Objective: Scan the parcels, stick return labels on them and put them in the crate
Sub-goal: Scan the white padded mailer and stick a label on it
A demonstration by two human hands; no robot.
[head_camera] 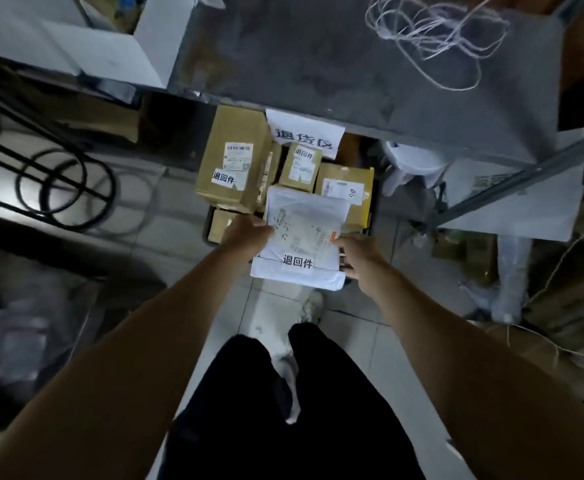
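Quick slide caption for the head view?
Both hands lower a labelled white parcel onto boxes in the crate.

A tangle of pale cord (435, 39) lies on the grey shelf (318, 64); black cable loops (65, 188) lie on the floor, left of that shelf.

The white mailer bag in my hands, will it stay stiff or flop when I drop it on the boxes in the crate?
The white mailer bag looks like thin, creased plastic, so it will probably flop. The left hand and right hand hold opposite edges, which suggests it sags. Its smooth film may slide off the uneven cardboard boxes.
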